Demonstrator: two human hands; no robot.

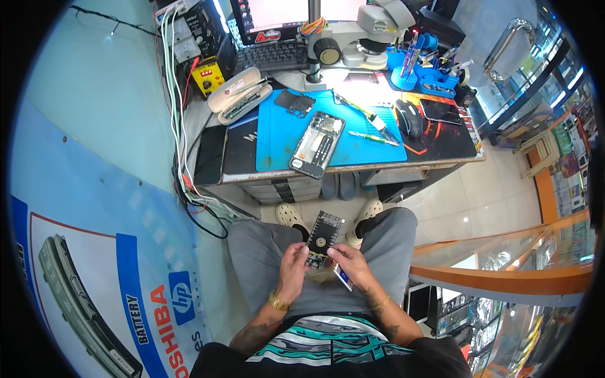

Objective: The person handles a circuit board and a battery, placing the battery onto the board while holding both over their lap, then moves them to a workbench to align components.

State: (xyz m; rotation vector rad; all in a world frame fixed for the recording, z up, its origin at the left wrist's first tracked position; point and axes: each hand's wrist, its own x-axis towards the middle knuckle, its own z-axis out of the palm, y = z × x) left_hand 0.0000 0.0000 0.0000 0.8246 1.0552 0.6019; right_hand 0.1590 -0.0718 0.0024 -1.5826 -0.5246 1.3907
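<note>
Plate: light grip, edges first, something firm beneath

You have the dark, patterned plate out in front of your body, above the gap between your knees. Your left hand pinches its near left edge, thumb on top; your right hand grips the near right corner the same way. A slim object with a pale edge also sits at your right hand, seemingly tucked under the palm; how firmly you have it, I cannot tell.

The step in hand looks like close handling or checking of the plate. Judging by its thin look, you do best to press lightly and evenly from both sides, thumbs near the rim, so that it neither bends nor twists.

Free your right fingers of the slim object first; sharing the grip makes a slip likelier. Only the floor lies under that gap, so working over the blue mat is safer.

Up there, mind the opened phone, whose near end reaches the bench's front edge, and the green pen-like tool to its right. For fine detail, use the microscope.
</note>
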